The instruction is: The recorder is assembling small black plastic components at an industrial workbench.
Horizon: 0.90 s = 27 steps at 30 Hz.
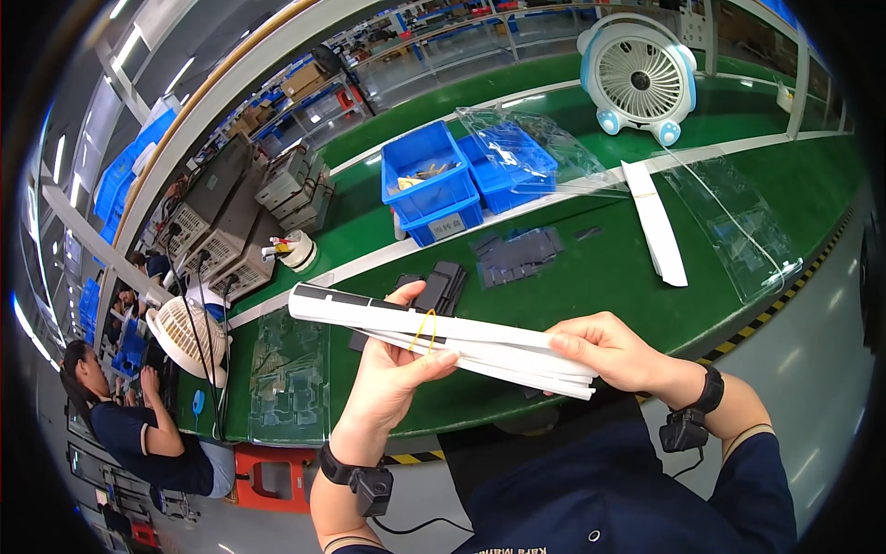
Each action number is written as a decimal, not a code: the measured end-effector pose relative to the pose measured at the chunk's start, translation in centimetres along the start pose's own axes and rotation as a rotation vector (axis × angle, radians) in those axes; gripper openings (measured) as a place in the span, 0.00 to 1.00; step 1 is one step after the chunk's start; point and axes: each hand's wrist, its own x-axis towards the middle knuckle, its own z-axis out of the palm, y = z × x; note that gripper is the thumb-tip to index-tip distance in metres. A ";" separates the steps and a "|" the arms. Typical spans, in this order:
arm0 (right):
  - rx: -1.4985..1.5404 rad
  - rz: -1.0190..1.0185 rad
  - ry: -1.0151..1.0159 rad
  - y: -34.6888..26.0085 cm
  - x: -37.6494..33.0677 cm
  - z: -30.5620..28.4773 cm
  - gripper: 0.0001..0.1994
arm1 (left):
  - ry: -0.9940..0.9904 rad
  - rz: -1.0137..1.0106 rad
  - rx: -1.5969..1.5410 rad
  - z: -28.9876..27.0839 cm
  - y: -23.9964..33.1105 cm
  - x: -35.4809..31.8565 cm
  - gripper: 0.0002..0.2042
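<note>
A long bundle of white strips (pixel 503 349) lies across both my hands above the green table (pixel 591 268). A black band shows along its left part, and its right end fans out into several layers. My left hand (pixel 392 374) is closed round the bundle left of its middle. Beside those fingers, a yellow rubber band (pixel 424 328) loops round the strips. My right hand (pixel 614 353) grips the right end, thumb on top. Just behind the bundle sit black blocky parts (pixel 441 291), partly hidden. A second white bundle (pixel 657 226) rests on the table farther right.
Blue bins (pixel 426 171) stand beyond a white rail, one holding small parts. Clear plastic trays (pixel 291 374) and dark flat pieces (pixel 519 256) lie on the table. A large fan (pixel 639 83) stands far right, a smaller fan (pixel 189 337) left. A co-worker (pixel 152 439) sits at left.
</note>
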 end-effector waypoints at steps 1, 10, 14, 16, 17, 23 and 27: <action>0.040 0.012 -0.008 -0.2 0.1 0.0 0.17 | -0.001 -0.002 0.000 0.1 0.0 0.0 0.42; -0.043 -0.141 0.106 -0.8 0.1 1.3 0.09 | 0.005 -0.062 -0.019 0.2 0.2 0.1 0.46; -0.609 -0.520 0.140 -0.9 0.4 1.3 0.11 | 0.043 -0.090 -0.044 0.0 -0.2 0.0 0.43; -0.597 -0.491 0.191 -0.9 0.4 1.6 0.15 | 0.046 -0.078 -0.039 0.2 -0.3 -0.1 0.42; -0.647 -0.473 0.224 -0.7 0.3 1.6 0.15 | 0.049 -0.082 -0.033 0.3 -0.3 -0.1 0.43; -0.712 -0.426 0.276 -0.8 0.5 1.8 0.14 | 0.020 -0.079 -0.013 0.2 -0.2 0.0 0.42; -0.658 -0.455 0.259 -0.6 0.6 1.2 0.12 | -0.001 -0.062 -0.006 0.7 -0.3 -0.3 0.42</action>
